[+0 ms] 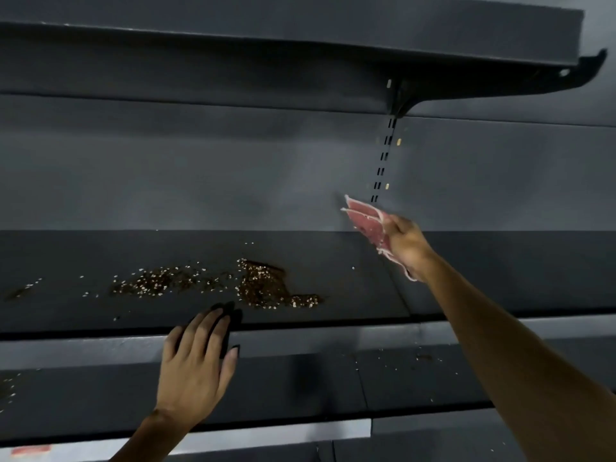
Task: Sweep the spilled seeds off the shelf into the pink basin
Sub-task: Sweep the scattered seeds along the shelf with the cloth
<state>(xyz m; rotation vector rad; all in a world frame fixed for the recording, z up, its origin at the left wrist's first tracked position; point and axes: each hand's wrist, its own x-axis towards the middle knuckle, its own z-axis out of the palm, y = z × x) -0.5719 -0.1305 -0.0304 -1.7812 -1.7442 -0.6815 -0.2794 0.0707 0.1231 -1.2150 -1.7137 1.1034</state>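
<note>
Spilled seeds (233,283), brown and pale, lie in a long patch on the dark grey shelf (333,271), thickest near its middle. My left hand (196,365) rests flat on the shelf's front edge just below the patch, fingers spread, holding nothing. My right hand (405,246) is raised above the shelf to the right of the seeds, shut on a folded pink cloth (366,221) that sticks up and left from my fingers. No pink basin is in view.
A few stray seeds lie on the lower shelf (426,358) at right and far left. An upper shelf (333,31) with a bracket (403,101) overhangs. A slotted upright (383,161) runs down the back panel behind the cloth.
</note>
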